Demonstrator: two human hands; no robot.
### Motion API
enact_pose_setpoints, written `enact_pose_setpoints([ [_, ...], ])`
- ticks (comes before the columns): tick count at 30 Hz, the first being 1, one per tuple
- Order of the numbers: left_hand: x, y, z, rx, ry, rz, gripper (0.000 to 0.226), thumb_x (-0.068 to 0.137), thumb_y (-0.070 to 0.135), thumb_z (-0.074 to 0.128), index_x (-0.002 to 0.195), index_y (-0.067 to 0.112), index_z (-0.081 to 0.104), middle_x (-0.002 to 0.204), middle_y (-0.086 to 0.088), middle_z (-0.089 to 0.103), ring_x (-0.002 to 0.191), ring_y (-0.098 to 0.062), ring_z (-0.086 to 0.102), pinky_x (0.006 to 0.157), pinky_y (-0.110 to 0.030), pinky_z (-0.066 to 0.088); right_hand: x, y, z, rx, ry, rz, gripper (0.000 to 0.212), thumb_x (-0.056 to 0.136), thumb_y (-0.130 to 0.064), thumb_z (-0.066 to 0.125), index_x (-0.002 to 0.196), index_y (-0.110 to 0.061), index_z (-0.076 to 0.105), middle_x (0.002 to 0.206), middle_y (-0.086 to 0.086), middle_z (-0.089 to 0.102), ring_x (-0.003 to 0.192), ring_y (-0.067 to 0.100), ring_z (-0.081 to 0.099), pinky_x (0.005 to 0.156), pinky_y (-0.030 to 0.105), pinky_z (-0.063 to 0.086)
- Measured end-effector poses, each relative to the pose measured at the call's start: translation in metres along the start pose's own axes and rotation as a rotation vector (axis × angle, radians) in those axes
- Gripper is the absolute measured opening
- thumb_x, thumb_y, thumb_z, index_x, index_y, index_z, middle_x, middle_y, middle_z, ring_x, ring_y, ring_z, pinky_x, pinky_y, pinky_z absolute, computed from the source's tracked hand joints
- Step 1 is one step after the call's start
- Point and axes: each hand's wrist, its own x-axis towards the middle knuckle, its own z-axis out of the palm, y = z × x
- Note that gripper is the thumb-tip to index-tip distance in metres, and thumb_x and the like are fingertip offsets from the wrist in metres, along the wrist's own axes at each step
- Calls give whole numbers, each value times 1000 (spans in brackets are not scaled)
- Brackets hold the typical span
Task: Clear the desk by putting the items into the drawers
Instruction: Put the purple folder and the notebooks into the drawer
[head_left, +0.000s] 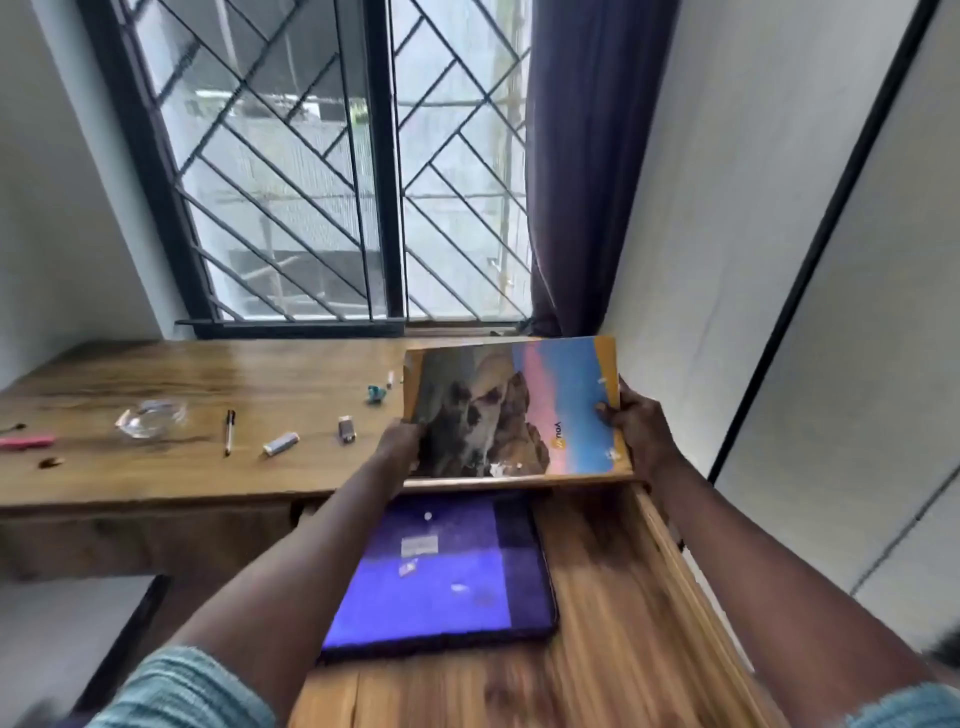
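A large notebook (519, 410) with a mountain picture and orange border is held above the right end of the wooden desk (182, 374). My left hand (400, 436) grips its left edge and my right hand (636, 431) grips its right edge. Below it the drawer (597, 561) stands pulled out, with a purple-blue book (441, 571) lying flat inside. On the desk lie a pen (229, 431), a white lighter (281, 444), a small dark item (347, 429), a teal item (376, 395), a clear glass dish (150, 418) and a pink item (26, 442).
A barred window (332, 171) and a purple curtain (582, 166) stand behind the desk. A white wall (727, 234) runs close along the drawer's right side. A small dark scrap (50, 462) lies near the desk's left front.
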Motion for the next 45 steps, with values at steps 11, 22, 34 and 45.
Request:
enact_pose_setpoints([
  [11,-89,-160,-16,156,-233,-479,30,97,-3,39,74,0,57,63,-10,63,51,-18,64,58,-29,51,-136,153,-60,-23,-188,619,102,19,-51,93,101,1,62,79,6,74,67,18,71,62,30,59],
  [22,-127,-232,13,575,-165,-549,23,88,3,59,68,11,51,76,-9,56,76,-22,57,74,-31,53,-174,208,-84,-389,-161,823,50,80,-19,72,118,7,53,111,21,64,95,32,64,89,44,52],
  [34,-135,-264,45,835,-52,-388,35,82,0,57,116,7,56,114,-13,63,104,-26,61,84,-33,55,-185,207,-61,-987,7,796,38,96,-8,38,133,-2,44,137,18,49,126,32,48,100,34,40],
  [45,-135,-272,66,746,-150,-331,27,85,8,60,111,15,58,112,-7,65,100,-22,63,86,-38,56,-195,209,-49,-1315,-108,655,57,97,-10,32,150,-12,10,153,17,8,137,34,26,110,39,29],
])
